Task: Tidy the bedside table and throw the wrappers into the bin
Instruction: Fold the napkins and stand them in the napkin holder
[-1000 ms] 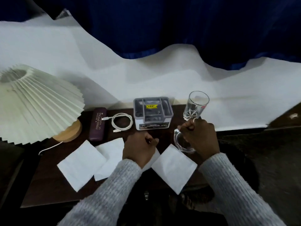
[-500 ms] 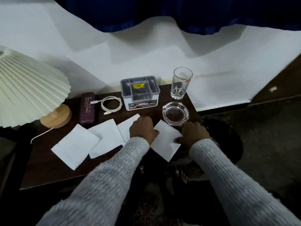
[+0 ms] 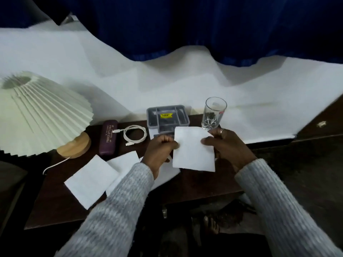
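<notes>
A white square wrapper (image 3: 193, 149) is held up above the dark wooden bedside table (image 3: 55, 206). My left hand (image 3: 159, 151) pinches its left edge and my right hand (image 3: 228, 145) pinches its right edge. Two more white wrappers lie flat on the table, one at the front left (image 3: 91, 180) and one beside it (image 3: 124, 164). A third one (image 3: 167, 173) shows partly under my left wrist. The held wrapper and my right hand hide the glass ashtray. No bin is in view.
A pleated cream lamp (image 3: 37, 115) on a wooden base stands at the left. A maroon glasses case (image 3: 108, 137), a coiled white cable (image 3: 134, 134), a grey organiser box (image 3: 167, 115) and a tall drinking glass (image 3: 213, 114) line the table's back edge. White sheeting lies behind.
A second ago my right hand held the glass ashtray, then set it down on the table. Both hands then took the rightmost wrapper by its edges and lifted it off the table.
</notes>
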